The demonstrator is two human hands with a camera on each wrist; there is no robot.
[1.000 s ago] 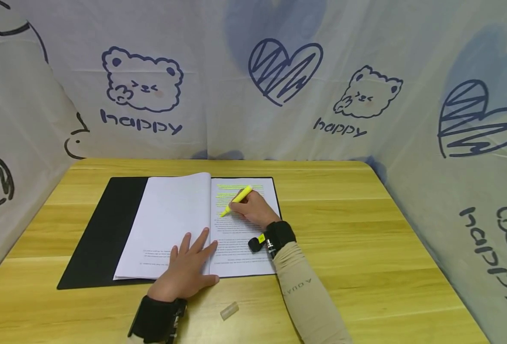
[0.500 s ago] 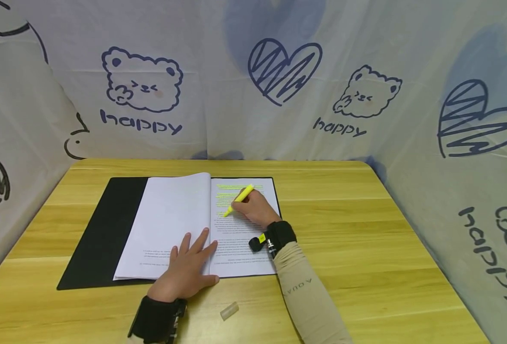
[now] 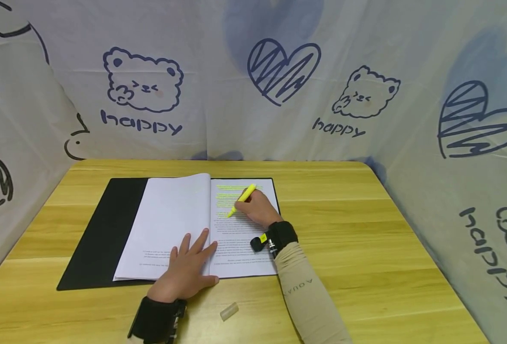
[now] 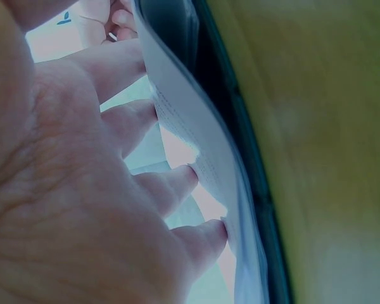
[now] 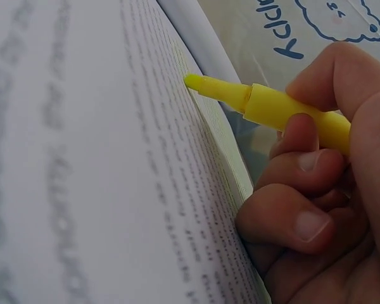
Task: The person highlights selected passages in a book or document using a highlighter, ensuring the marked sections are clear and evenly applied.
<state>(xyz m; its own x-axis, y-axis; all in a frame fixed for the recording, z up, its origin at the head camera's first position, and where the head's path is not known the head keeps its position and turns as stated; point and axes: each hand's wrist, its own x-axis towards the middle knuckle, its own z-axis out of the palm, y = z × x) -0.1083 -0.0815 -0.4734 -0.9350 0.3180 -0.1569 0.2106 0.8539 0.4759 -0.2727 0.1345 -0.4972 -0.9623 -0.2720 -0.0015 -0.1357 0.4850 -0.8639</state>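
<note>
My right hand [image 3: 258, 209] pinches a yellow highlighter [image 3: 246, 193] between thumb and fingers, its tip down at a printed line on the right-hand page [image 3: 244, 263]. In the right wrist view the uncapped highlighter [image 5: 291, 111] has its tip right at the text. Yellow strokes mark several lines in the upper part of that page. My left hand [image 3: 186, 272] rests with spread fingers across the fold, over the lower part of the left-hand page [image 3: 167, 210]. Its fingertips press on the paper in the left wrist view, and the thumb lies at the near edge of the pages.
A black folder cover [image 3: 102, 234] lies under the pages and sticks out on the left. On the wooden table [image 3: 343, 239], a small translucent cap [image 3: 229, 311] lies close to the near edge. White cloth [image 3: 219, 119] with bear and heart drawings hangs behind and at both sides.
The right hand has slid a little to the right along the line with the highlighter, and the yellow stroke behind its tip has grown longer. My left hand has stayed in place.
</note>
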